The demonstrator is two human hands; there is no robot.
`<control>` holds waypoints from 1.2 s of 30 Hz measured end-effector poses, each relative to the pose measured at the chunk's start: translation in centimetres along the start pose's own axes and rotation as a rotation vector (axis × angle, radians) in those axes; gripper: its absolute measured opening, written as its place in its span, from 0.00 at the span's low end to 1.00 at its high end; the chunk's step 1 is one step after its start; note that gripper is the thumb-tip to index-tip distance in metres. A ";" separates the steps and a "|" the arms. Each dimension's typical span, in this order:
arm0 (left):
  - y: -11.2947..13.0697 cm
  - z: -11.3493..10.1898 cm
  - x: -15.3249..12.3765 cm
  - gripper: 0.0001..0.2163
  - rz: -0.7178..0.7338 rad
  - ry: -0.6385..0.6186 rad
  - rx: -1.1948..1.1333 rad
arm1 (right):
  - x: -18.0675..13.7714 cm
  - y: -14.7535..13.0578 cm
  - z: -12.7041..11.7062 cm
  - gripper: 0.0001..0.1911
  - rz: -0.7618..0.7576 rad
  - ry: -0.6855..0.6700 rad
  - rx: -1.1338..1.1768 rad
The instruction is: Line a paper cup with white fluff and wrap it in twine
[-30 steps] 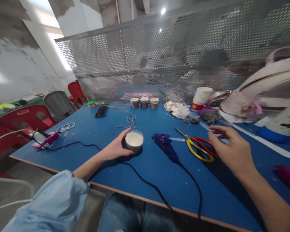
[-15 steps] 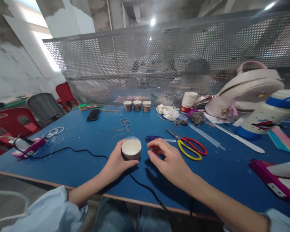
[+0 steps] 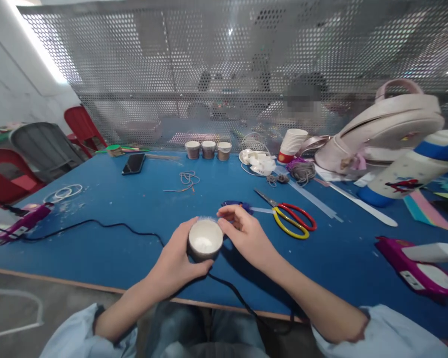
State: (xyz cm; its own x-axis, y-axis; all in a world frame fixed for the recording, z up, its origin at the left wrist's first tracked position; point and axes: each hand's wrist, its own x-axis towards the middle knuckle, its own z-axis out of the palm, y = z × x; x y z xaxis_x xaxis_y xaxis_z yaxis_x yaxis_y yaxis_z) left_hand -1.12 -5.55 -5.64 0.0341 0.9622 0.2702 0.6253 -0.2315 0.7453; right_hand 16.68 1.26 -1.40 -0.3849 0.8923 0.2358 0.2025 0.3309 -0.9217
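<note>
My left hand (image 3: 177, 256) is wrapped round a small paper cup (image 3: 205, 237), held slightly tilted so its white inside faces me. The cup's outside looks dark grey, and fine wispy strands stand at its far rim. At the cup's right rim is my right hand (image 3: 246, 236), thumb and forefinger drawn close together in a pinch; anything between them is too small to make out. Partly hidden behind that hand lies a blue glue gun (image 3: 239, 204) with a clear stick at its end. Scissors (image 3: 289, 217) with red and yellow handles lie open to the right.
Three small cups (image 3: 208, 150) stand at the back, with a cup stack (image 3: 293, 144) farther right. Grey yarn (image 3: 303, 172), a phone (image 3: 133, 163), a backpack (image 3: 388, 132) and a bottle (image 3: 399, 176) surround the workspace. A black cord (image 3: 115, 227) crosses the table from a purple power strip (image 3: 26, 219).
My right hand has moved left, up to the cup's rim. The cup in my left hand has tipped more toward me. The view has tilted downward.
</note>
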 end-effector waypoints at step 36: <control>1.7 -0.3 -0.2 0.24 0.200 -0.082 0.130 | 0.3 -1.0 0.1 0.07 0.012 -0.165 -0.346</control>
State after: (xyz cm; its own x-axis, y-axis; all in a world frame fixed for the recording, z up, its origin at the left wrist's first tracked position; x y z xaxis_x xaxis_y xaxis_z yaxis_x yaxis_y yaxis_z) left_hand -0.32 -6.14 -4.25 0.2275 0.9086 0.3503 0.6948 -0.4035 0.5954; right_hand 16.27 1.20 -0.38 -0.5146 0.8448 0.1467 0.4890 0.4297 -0.7591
